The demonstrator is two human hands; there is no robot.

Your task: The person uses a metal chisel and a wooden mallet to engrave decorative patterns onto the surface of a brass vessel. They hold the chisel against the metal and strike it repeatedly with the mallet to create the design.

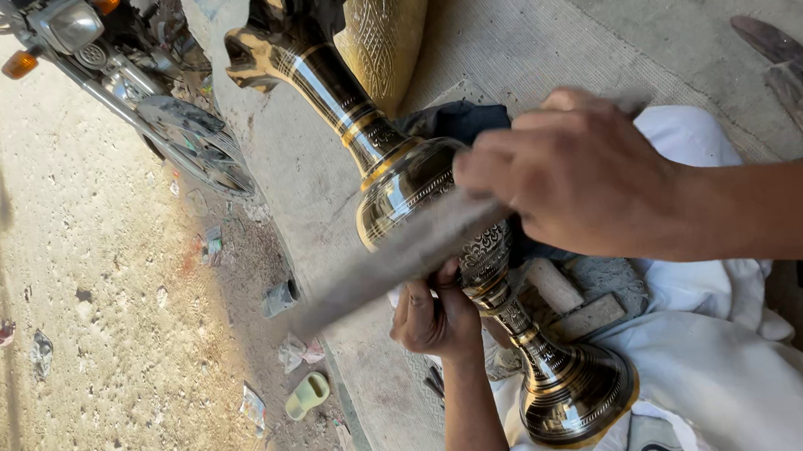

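We hold the shiny brass vase (418, 195) lying across our lap; our left hand (432, 314) is wrapped tight under its middle; our right hand (574, 178) squeezes a long flat tool (395, 259) on its belly; we should rub gently and keep the vase steady.

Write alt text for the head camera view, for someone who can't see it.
Two bare hands work a tall engraved brass vase lying across a lap: the right hand presses a long flat tool against it, the left hand grips beneath. A motorcycle stands on dirt nearby.
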